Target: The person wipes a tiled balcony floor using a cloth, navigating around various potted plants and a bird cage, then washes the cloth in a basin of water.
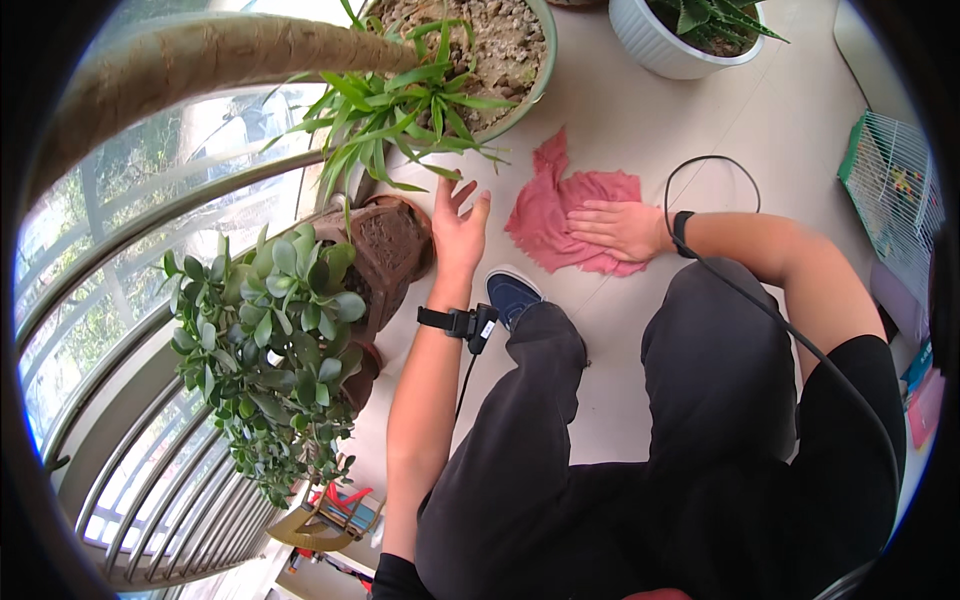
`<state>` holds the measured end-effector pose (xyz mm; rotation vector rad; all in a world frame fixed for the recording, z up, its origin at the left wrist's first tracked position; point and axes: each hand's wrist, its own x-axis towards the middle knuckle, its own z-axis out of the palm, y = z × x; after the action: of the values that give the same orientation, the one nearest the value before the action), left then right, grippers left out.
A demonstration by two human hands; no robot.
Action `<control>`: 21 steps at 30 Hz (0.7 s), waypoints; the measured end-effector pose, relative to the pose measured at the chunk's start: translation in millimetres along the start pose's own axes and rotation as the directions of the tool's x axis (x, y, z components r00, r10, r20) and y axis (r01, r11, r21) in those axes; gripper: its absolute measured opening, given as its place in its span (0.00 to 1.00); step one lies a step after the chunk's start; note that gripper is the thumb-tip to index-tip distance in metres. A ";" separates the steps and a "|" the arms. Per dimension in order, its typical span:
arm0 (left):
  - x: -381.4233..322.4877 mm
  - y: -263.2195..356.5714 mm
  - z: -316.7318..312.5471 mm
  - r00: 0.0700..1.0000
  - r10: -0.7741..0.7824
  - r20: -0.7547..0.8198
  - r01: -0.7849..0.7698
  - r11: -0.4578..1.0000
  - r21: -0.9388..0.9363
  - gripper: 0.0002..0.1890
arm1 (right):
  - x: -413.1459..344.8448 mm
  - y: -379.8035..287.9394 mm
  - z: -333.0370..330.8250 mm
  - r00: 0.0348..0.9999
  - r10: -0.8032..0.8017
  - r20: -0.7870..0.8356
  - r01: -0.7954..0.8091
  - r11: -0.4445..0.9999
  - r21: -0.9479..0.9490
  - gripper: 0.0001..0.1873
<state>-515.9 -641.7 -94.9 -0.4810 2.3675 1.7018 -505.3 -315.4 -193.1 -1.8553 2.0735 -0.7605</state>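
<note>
My right hand (619, 229) lies flat, palm down, on a crumpled pink cloth (551, 214) with frayed edges, spread over the pale tiled floor (600, 405). Its fingers point left and the cloth shows around them. My left hand (459, 225) is raised with fingers apart and nothing in it, just below the long green leaves of a potted plant (427, 101) and beside a brown carved pot (382, 251). A black strap with a small device (480, 327) sits on my left wrist, and a black band (682, 231) is around my right wrist.
A jade plant (277, 322) leans beside the metal railing (112, 251) at left. A white ribbed pot (675, 45) with an aloe-like plant stands at the top. At right is a wire cage (896, 195). A black cable (795, 330) loops past my right arm. My blue shoe (511, 294) is near the cloth.
</note>
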 end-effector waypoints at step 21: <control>-152.4 -73.2 -44.9 0.949 -0.155 -0.275 0.107 0.978 -0.181 0.31 | 231.3 26.6 53.1 0.995 0.043 -0.091 -0.064 0.969 -0.239 0.38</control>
<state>-345.7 -682.2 -94.2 -0.9525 2.3253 1.8835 -535.7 -551.1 -216.6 -1.9084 2.3530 -0.6059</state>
